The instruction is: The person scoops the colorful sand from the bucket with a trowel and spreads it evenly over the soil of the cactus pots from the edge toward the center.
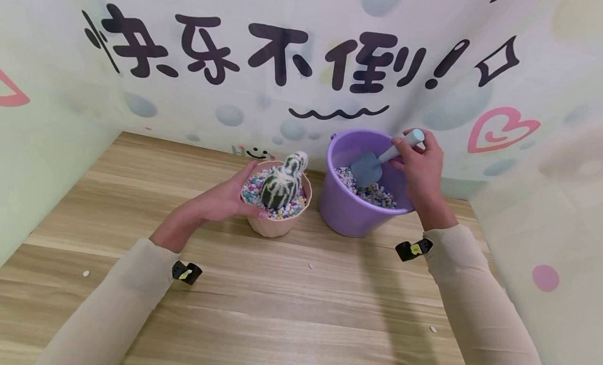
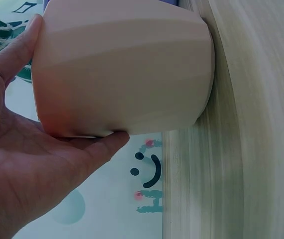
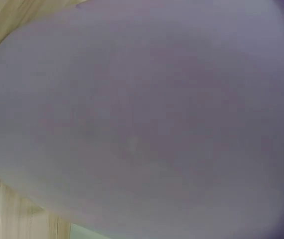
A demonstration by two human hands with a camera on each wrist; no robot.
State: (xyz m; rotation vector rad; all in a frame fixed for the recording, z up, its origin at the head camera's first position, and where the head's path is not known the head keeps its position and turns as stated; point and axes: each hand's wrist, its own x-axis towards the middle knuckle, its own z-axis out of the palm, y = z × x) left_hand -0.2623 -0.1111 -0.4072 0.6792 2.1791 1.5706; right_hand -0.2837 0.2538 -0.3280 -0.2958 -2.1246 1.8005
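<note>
My left hand grips a pale pink flowerpot from its left side, thumb at the near rim. In the left wrist view, the fingers lie along the faceted pot wall. A round, white-striped cactus stands in the pot amid colourful pebbles. My right hand holds the light handle of a small blue-grey shovel over the rim of a purple bucket. The shovel's blade rests on the pebbles inside. In the right wrist view, the bucket's outer wall hides the hand.
The pot and bucket stand side by side on a wood-grain table, close to the printed back wall. Loose white pebbles lie on the table, one at left and one at lower right. Side walls border both ends.
</note>
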